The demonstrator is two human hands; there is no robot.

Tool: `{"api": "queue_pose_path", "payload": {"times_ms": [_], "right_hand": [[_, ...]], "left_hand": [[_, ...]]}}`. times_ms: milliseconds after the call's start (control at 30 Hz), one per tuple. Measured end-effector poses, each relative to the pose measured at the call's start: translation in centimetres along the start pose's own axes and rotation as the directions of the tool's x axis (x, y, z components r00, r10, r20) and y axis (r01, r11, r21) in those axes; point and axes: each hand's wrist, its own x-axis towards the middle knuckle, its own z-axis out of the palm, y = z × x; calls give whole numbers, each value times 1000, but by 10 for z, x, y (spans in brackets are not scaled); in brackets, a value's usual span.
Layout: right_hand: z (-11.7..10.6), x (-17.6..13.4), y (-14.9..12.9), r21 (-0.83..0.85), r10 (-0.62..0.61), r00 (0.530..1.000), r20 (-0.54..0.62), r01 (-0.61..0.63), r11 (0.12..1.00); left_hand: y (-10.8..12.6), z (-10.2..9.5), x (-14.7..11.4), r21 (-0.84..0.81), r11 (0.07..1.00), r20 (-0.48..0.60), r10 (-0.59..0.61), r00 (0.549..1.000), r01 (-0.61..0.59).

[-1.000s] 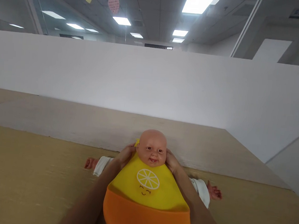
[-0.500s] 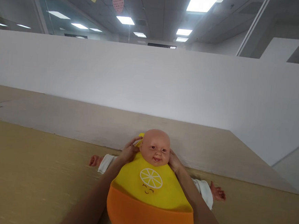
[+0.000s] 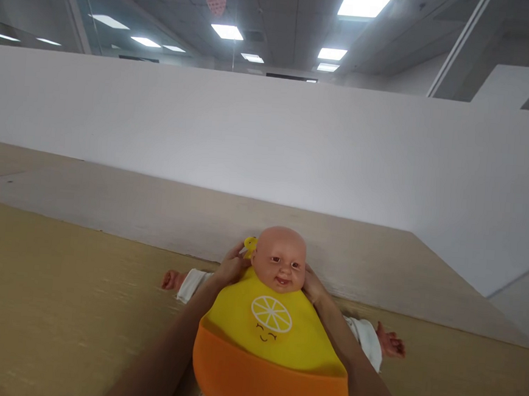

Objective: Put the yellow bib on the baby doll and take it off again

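A baby doll lies on its back with its arms spread out in white sleeves. Over its chest is a yellow silicone bib with a white lemon-slice print and an orange catch pocket. Beside the doll's head on the left, my left hand is closed on the bib's yellow neck strap, whose round end sticks up. On the other side, my right hand reaches behind the doll's neck, and its fingers are hidden there.
The doll rests on a tan surface. A pale raised ledge runs behind its head, against a white wall. Glass panels with heart-shaped paper notes are above the wall.
The round end of the bib strap now shows upright by my left hand, where before it was mostly covered. My view has shifted slightly; the hands stay beside the doll's head.
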Motion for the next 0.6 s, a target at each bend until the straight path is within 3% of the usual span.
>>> {"api": "queue_pose_path", "payload": {"times_ms": [100,267,600], "right_hand": [[-1,0,0,-15,13,1000,-10,-13,1000],[0,-2,-4,-25,16,997,72,-14,1000],[-2,1,-3,-47,-81,997,-9,80,996]], "left_hand": [[-1,1,1,-2,1000,-17,-15,1000,15],[-2,1,0,-8,1000,-36,24,999,-24],[-2,-2,10,43,998,42,33,999,-35]]}}
